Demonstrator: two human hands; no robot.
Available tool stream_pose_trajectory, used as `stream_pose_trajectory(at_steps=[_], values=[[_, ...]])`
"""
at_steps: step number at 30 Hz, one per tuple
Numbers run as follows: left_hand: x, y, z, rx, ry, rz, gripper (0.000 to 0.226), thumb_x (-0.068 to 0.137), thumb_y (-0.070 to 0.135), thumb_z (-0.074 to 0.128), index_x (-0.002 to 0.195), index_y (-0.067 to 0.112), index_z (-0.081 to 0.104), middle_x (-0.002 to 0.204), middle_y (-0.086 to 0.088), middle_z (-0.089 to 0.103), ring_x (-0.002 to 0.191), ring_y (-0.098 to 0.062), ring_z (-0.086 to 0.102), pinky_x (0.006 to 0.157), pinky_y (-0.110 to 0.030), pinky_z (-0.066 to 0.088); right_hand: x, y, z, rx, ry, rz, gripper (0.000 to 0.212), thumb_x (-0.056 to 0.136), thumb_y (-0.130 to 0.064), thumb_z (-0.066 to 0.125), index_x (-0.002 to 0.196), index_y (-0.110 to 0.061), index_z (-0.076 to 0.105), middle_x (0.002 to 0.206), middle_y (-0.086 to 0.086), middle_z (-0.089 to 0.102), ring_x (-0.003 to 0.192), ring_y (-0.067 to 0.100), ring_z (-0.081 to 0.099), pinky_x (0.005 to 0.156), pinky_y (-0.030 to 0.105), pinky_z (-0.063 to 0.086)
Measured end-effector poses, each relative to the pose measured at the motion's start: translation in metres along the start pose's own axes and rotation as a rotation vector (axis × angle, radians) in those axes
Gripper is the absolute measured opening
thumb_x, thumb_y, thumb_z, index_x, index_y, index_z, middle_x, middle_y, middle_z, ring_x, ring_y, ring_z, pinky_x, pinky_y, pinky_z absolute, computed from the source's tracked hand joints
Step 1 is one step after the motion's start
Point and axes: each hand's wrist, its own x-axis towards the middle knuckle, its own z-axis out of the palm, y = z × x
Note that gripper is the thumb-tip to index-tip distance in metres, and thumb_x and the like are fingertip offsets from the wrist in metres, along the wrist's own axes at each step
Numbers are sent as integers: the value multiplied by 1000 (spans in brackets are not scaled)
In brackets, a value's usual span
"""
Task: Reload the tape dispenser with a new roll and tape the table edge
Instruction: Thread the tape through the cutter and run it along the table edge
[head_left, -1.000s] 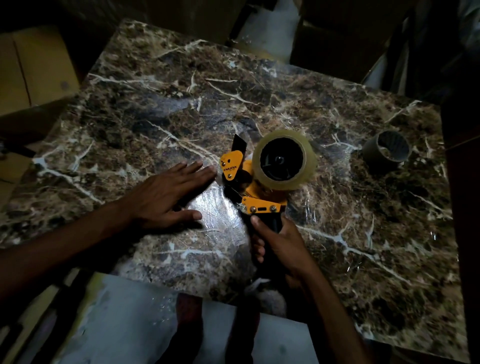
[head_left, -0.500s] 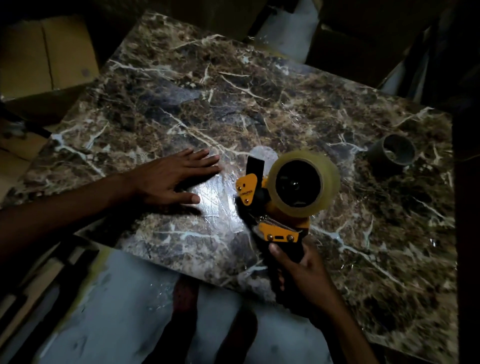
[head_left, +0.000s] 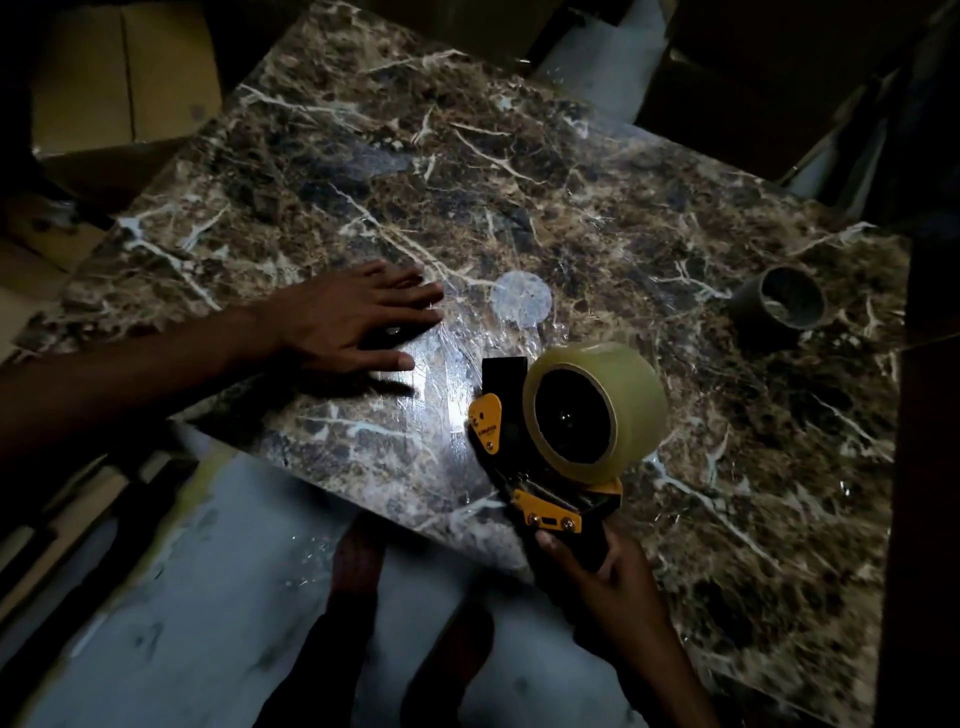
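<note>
Reload judged done: a full clear roll (head_left: 595, 405) is seated on the dispenser (head_left: 550, 447), and an empty core (head_left: 779, 301), taken to be the spent one, stands apart near the far right of the worktop (head_left: 519, 156).

Dispenser is held upright over the worktop, close to the near edge, black flap and yellow guard facing left. Right hand (head_left: 618, 582) is wrapped about the black handle, fingers closed on it. Whether the front roller touches the worktop cannot be told.

Left hand (head_left: 353, 322) lies flat, palm down, fingers spread and holding nothing, just left of a glossy wrinkled patch (head_left: 447, 395). The patch is judged to be clear tape or film already laid; it runs from near the left fingertips toward the near edge. A pale round mark (head_left: 521, 300) sits beyond it; its nature cannot be told.

Taping judged under way but unfinished: whether any strip wraps over the edge is not visible, and no cut end can be made out in the dim light.

Count:
- dispenser: 1
- roll: 1
- core: 1
- hands: 2
- worktop: 1
- cardboard boxes (head_left: 124, 78): at least 1, far left; other shapes at the back too dark to count
</note>
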Motion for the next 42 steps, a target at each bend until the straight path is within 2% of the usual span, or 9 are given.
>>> stream_pose_trajectory(at_steps=[3,6,12,14,17,21,24,33,42], values=[[3,11,-1,68,35,-14,92,102,79,13,162,16,43,174,-6,30,162,-35,26,129,-54,26,3,6,0,9,4,-21,14,88,-19,75,99,-27,79,63,-7,72,51,12,55,47,23,40],[0,25,1,-27,16,-14,85,104,76,13,167,23,33,174,-7,32,161,-33,31,123,-54,41,5,8,-3,-1,-51,-41,15,92,-12,75,104,-22,77,72,-14,75,60,-5,64,54,9,44],[-5,64,37,-126,-32,202,81,104,76,16,170,29,10,180,-1,10,168,-28,2,135,-54,7,-1,9,0,-56,-110,-77,26,87,-33,73,112,-29,75,94,12,79,83,27,76,69,39,58],[-7,64,36,-171,-4,207,77,104,77,17,169,40,-3,179,14,-2,168,-19,-3,136,-49,3,-2,10,0,-14,-108,-68,11,92,-23,74,103,-22,75,82,15,77,69,19,73,59,34,55],[-8,67,30,-159,-30,216,73,103,78,14,164,51,-16,174,28,-18,166,-11,-12,135,-43,-2,-3,7,2,-21,-87,-77,9,96,-14,72,98,-22,74,71,-7,74,59,1,64,54,18,46],[-8,72,29,-80,-68,183,92,101,81,14,171,22,13,180,0,0,167,-28,-2,134,-56,6,3,4,5,-35,-69,-72,20,93,-10,73,94,-29,76,87,-20,80,84,-4,73,72,20,54],[-9,76,30,-27,-89,155,100,98,85,14,170,16,18,179,-8,4,167,-31,-3,133,-59,6,5,7,8,-58,-66,-66,11,85,-19,82,95,-25,80,96,-3,83,90,10,74,84,38,59],[-9,93,35,40,-79,114,87,87,98,15,156,62,-24,178,-8,-5,165,-41,-2,131,-65,9,-1,-2,7,-37,-91,-22,31,70,-17,94,95,-10,78,82,-2,72,72,8,61,67,23,50],[-11,122,33,91,-199,47,111,76,104,2,167,43,-17,177,-7,-21,165,-33,-14,133,-57,-2,-52,29,-35,-99,-21,89,44,76,-14,91,61,-17,49,46,-11,42,38,3,36,40,16,30]])
